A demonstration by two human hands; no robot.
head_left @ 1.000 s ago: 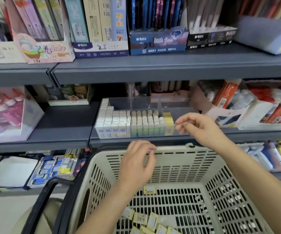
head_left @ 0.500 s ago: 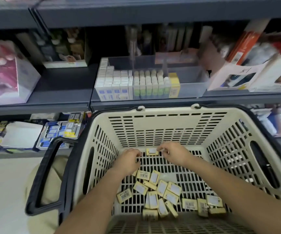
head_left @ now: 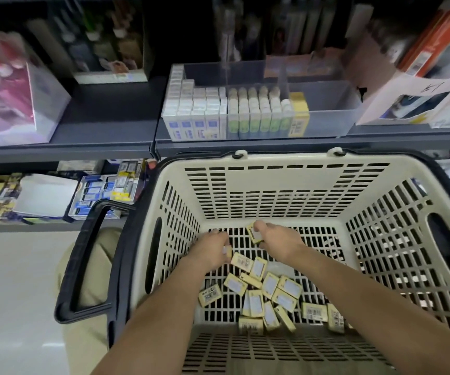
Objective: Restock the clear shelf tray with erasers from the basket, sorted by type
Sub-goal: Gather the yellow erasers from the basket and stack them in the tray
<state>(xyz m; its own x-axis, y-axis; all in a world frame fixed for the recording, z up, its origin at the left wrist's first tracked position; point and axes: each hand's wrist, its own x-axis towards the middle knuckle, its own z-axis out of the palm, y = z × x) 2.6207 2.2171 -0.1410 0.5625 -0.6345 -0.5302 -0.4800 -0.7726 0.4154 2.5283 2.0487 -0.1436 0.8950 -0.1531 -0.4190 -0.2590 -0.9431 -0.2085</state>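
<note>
Both hands are down inside the cream basket (head_left: 272,169). My right hand (head_left: 278,240) pinches a yellow boxed eraser (head_left: 254,234) and holds it off the mesh floor. My left hand (head_left: 213,249) is closed on another small yellow eraser (head_left: 228,251) at its fingertips. Several yellow eraser boxes (head_left: 269,299) lie loose on the basket floor. On the shelf above stands the clear tray (head_left: 329,115), holding white-and-blue erasers (head_left: 194,112) at left, green-sleeved ones (head_left: 259,112) in the middle and a short yellow row (head_left: 299,112). The tray's right section holds nothing.
The basket's black handle (head_left: 83,255) hangs at the left. Grey shelves (head_left: 104,125) carry a pink-and-clear box (head_left: 10,93) at left and a white carton (head_left: 413,104) right of the tray. Lower left lie blue packets (head_left: 102,193).
Both hands dropped from the shelf tray into the basket. My right hand picked up a yellow eraser from the floor; my left closed on another. The view tilted down.
</note>
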